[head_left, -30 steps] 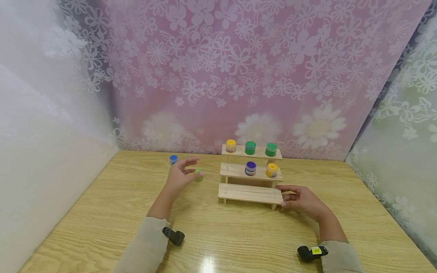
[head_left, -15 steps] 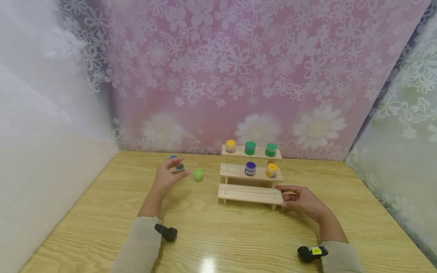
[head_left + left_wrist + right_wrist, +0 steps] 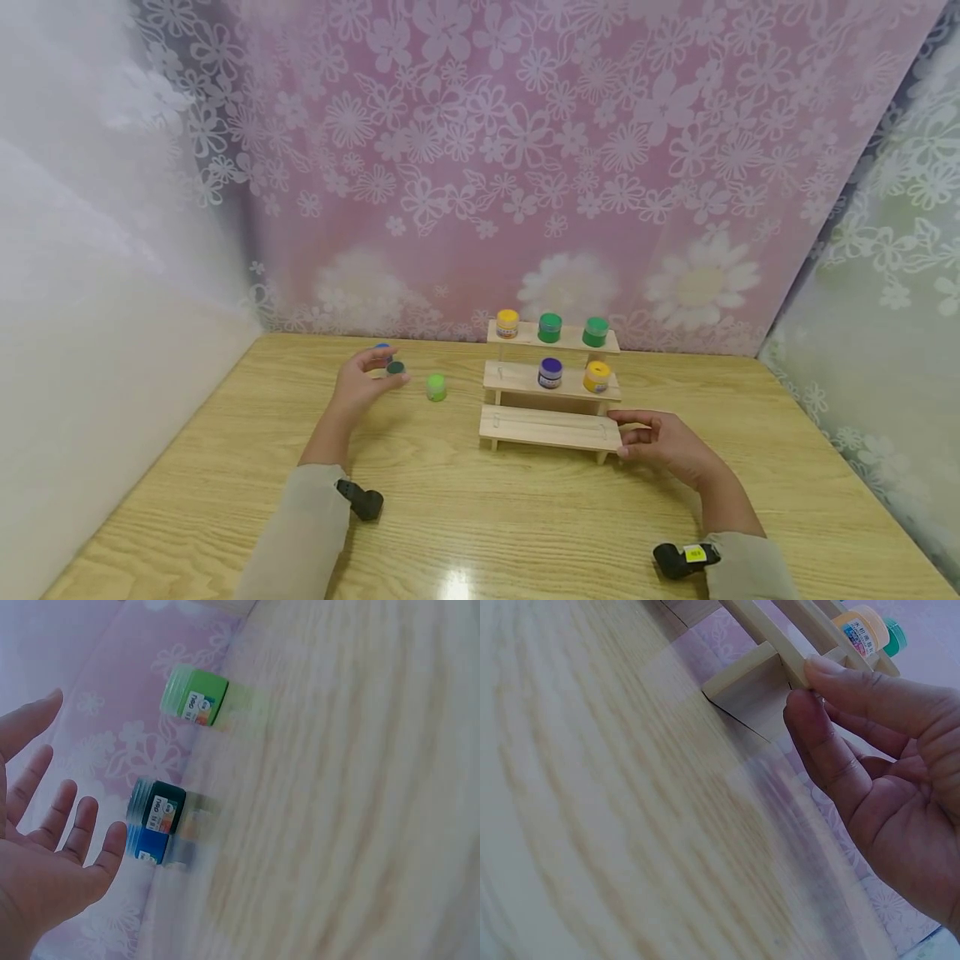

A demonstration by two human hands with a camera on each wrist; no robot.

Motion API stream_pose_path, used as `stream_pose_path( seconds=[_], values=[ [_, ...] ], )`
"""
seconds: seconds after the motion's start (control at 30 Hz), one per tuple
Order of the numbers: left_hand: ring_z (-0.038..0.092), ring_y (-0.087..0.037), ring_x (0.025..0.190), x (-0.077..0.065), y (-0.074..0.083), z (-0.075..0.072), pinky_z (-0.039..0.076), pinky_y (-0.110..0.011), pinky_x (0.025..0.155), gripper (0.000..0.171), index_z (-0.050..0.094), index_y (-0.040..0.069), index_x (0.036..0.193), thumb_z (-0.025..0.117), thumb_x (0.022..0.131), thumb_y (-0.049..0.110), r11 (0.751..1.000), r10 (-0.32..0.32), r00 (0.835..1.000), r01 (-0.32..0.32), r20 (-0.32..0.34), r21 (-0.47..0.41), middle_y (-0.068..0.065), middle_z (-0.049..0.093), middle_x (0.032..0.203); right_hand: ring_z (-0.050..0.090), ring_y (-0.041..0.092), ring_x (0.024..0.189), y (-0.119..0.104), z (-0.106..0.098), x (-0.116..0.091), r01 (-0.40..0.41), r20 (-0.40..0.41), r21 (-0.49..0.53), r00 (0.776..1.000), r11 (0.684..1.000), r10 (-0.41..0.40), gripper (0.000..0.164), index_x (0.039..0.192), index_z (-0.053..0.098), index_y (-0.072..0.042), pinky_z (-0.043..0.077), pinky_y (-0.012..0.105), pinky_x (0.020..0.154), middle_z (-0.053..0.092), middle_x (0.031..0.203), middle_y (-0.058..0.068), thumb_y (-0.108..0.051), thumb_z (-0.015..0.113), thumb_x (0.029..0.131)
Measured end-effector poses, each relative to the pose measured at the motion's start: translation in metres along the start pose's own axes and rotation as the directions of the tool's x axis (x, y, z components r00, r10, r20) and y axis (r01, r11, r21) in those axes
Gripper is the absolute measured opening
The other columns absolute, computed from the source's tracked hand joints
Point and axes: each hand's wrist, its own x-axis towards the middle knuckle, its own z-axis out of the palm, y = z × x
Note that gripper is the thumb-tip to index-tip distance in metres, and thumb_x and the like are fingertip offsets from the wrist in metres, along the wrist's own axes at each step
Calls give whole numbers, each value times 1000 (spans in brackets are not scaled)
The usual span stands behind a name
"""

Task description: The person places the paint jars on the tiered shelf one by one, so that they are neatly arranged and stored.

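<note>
My left hand is spread beside a dark green paint jar, thumb and fingers apart. The left wrist view shows a gap between the fingers and this jar. Close behind it stands a blue paint jar, partly hidden. A light green paint jar stands on the table to the right. My right hand holds the right end of the lowest shelf of a three-step wooden display rack, with the thumb on the shelf's corner.
On the rack's top shelf are a yellow jar and two green jars. The middle shelf carries a purple jar and an orange-yellow jar towards its right. A floral curtain hangs behind the wooden table.
The left hand has moved left, away from the light green jar and over to the dark green one. The right hand keeps its place on the rack.
</note>
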Motion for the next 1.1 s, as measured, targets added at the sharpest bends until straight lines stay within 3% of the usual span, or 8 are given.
stream_pose_path(
  seconds=[0.17, 0.37, 0.67, 1.1],
  values=[
    [37, -34, 133, 7, -6, -3, 40, -55, 103, 62, 56, 15, 137, 82, 81, 24, 998, -53, 999, 53, 11, 26, -15, 41, 144, 65, 18, 89, 1, 0, 0, -6, -1, 3, 1000, 1000, 6, 69, 143, 40, 10, 57, 32, 77, 64, 102, 17, -8, 74, 87],
    [36, -36, 135, 16, -14, -4, 39, -57, 104, 64, 52, 11, 141, 80, 84, 20, 995, -77, 997, 76, 21, 60, -17, 38, 147, 65, 19, 88, 2, 1, 0, -10, -2, 6, 1000, 1000, 10, 70, 143, 40, 10, 57, 32, 77, 64, 101, 17, -8, 75, 86],
    [43, -35, 131, 25, -18, -4, 38, -50, 107, 63, 50, 6, 142, 78, 85, 12, 992, -109, 993, 105, 49, 73, -18, 46, 142, 65, 19, 88, 2, -1, 1, 5, 3, 0, 1000, 1000, -5, 69, 143, 39, 11, 57, 32, 76, 64, 103, 18, -9, 75, 87],
    [52, -34, 121, 32, -30, -6, 41, -48, 104, 65, 50, 4, 142, 77, 84, 5, 990, -86, 994, 78, 62, 116, -16, 49, 139, 65, 19, 86, 0, 0, 1, 8, 6, -20, 1000, 1000, -8, 68, 142, 40, 12, 57, 32, 76, 64, 100, 17, -9, 74, 87]
  ],
)
